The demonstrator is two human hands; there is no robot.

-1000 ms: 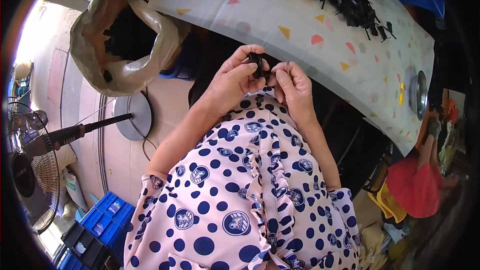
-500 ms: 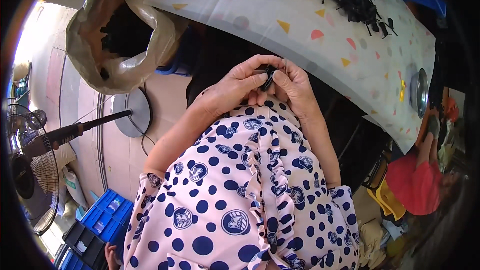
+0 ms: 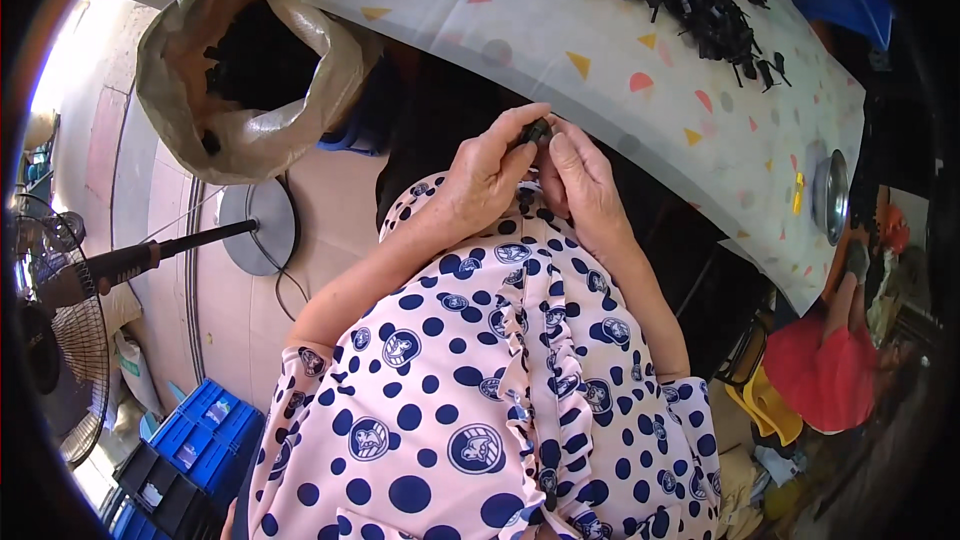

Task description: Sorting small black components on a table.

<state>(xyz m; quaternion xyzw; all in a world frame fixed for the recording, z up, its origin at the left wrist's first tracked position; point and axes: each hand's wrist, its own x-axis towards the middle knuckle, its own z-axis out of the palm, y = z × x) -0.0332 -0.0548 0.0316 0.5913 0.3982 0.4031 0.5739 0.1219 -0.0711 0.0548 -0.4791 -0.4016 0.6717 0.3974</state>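
A small black plastic part (image 3: 537, 130) is pinched between the thumb and fingers of my left hand (image 3: 483, 175), just off the near edge of the table. Close against it, my right hand (image 3: 582, 172) is closed, its thumb pressed to its fingers. What the right fingers grip, if anything, is hidden. Farther off on the patterned tablecloth (image 3: 440, 30) lies a heap of similar black parts (image 3: 685, 0).
A woven sack (image 3: 165, 130) with black pieces inside stands at the left. Below it are a fan (image 3: 75, 340) on a round base (image 3: 258, 225) and blue crates (image 3: 205, 430). A metal bowl (image 3: 832, 197) rests at the table's right; a person in red (image 3: 820, 370) is beyond.
My hands have shifted slightly, the left fingers turning upward with the black part. My right fingers have drawn a little down and away from it. The view has shifted a little.
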